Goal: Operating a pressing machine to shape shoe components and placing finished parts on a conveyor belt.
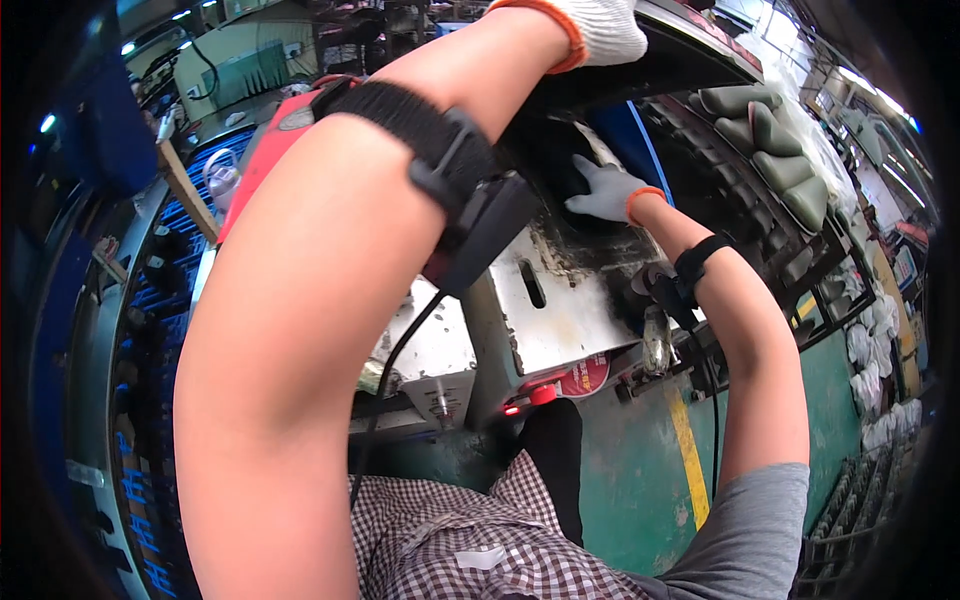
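High at the top edge, my left hand (612, 32) wears a white knit glove with an orange cuff. It is beside the raised dark panel (690, 45), and its fingers are cut off or hidden, so its grip is unclear. My right hand (605, 192), in a similar glove, reaches into the dark recess (545, 165) of a machine with thumb and finger spread. A pale strip (597, 143) lies right by its fingertips. Below the recess is the worn, stained metal top (560, 310) of the machine, with a slot in it.
A blue panel (648, 150) stands beyond my right hand. Green boot-like pieces (785, 160) line a rack at the right. A red button (542, 394) sits on the machine's front. At the left are a red casing (265, 160), a white jug (222, 178) and blue racks (150, 540).
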`<state>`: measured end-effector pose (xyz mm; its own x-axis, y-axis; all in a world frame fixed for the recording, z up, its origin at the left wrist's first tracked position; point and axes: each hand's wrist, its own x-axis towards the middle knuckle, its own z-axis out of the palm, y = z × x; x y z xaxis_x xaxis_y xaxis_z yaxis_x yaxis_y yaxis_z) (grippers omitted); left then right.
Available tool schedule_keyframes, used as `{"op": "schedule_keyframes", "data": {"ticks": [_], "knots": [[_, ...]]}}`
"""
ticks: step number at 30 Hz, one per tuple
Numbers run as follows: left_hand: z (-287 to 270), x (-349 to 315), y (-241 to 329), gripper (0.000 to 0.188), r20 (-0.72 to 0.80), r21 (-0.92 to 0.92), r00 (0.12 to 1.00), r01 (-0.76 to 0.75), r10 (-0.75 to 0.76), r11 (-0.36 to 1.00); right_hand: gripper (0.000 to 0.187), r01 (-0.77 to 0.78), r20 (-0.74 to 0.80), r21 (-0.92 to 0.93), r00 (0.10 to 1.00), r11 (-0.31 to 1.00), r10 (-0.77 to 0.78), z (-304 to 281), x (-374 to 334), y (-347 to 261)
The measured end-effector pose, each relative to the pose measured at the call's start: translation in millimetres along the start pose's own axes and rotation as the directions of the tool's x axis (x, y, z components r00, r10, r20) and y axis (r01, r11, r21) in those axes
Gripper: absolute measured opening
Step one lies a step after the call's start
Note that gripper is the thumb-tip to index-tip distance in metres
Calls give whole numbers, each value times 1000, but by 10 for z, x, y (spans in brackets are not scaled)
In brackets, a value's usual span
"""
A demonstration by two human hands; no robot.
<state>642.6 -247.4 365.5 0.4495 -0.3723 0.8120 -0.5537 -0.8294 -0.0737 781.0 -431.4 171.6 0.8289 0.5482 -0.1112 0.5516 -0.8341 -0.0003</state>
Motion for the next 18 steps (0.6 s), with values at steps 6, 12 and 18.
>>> {"op": "schedule_keyframes", "data": {"ticks": [6,12,18], "knots": [[-432,-273,-139,60,220,-254,975,18,39,967,45,-177,99,958,943,226,318,-556,-699,-129],[-873,-1757,118,63,186,-613,861,478,-473,629,76,166,-215,936,968,-311,-130,-95,-2125,-401],[-977,-3051,877,64,323,-902,687,431,-651,6,106,25,-122,699,989,-715,-85,1100,-2967,-1437]]}}
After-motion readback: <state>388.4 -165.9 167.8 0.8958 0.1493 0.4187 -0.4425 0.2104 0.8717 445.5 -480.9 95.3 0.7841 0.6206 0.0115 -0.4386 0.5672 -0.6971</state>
